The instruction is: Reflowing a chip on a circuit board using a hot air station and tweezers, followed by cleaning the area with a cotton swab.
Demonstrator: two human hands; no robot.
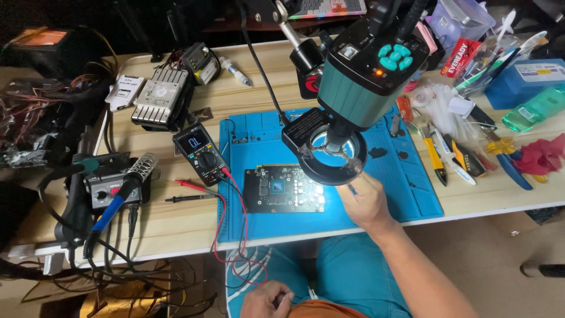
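The dark circuit board [283,189] lies flat in the middle of the frame on the blue work mat [412,194], right under the ring light [325,154] of the green microscope camera [368,70], so the bright spot lands on its right end where the work is. The right hand [365,200] sits at the board's right edge, fingers curled in under the ring; looks like it pinches a thin tool, but I can't tell for sure. The left hand [265,299] rests low at bottom centre, loosely closed, can't tell if it holds anything.

The multimeter [202,154] stands just left of the mat with its red leads trailing down. The soldering iron [120,191] is parked in its stand at left. Upper right: a red battery pack [459,58], a blue box with a white label [524,79], and a green bottle [538,109] lying flat.
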